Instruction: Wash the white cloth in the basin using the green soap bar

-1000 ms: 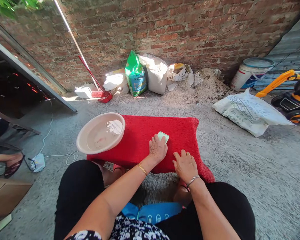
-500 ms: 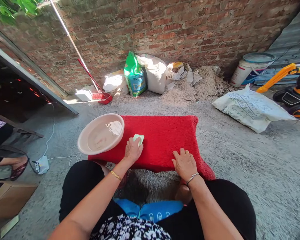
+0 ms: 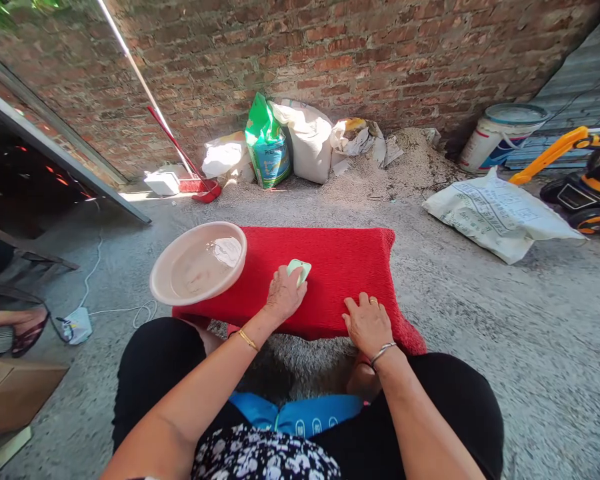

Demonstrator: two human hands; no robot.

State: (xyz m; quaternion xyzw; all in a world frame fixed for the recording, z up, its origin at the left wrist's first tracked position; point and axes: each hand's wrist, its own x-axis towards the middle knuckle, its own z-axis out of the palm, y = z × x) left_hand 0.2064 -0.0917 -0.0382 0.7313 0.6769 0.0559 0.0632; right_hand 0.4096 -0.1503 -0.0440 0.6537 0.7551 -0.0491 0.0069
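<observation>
A: Which item is in hand, and where does it lie?

B: A pale green object [image 3: 299, 268], rounded at its corners, is held by the left hand [image 3: 285, 295] near the middle of the red-draped counter [image 3: 340, 257]. Its far end projects beyond the hand; the near end is hidden beneath the palm and fingers.

A: Describe the grip.

B: The left hand is closed on the object from above, with the thumb along its right side and the fingers along its left. A gold bracelet [image 3: 248, 339] marks this wrist.

A: And the right hand [image 3: 369, 323]?

B: It is open, palm down, its fingers spread on the counter near the right end. It grasps nothing. A ring [image 3: 374, 301] and a silver bracelet [image 3: 381, 353] are worn on this side.

A: State the object's position relative to both hands.

B: It touches only the left hand. From the right hand it lies apart, to the left and farther from the wearer.

A: What occupies the counter's left end?

B: A pale pink basin [image 3: 167, 273] containing water, which overhangs the left edge. The object lies to its right, clear of the rim; the left hand lies between the basin and the right hand.
</observation>
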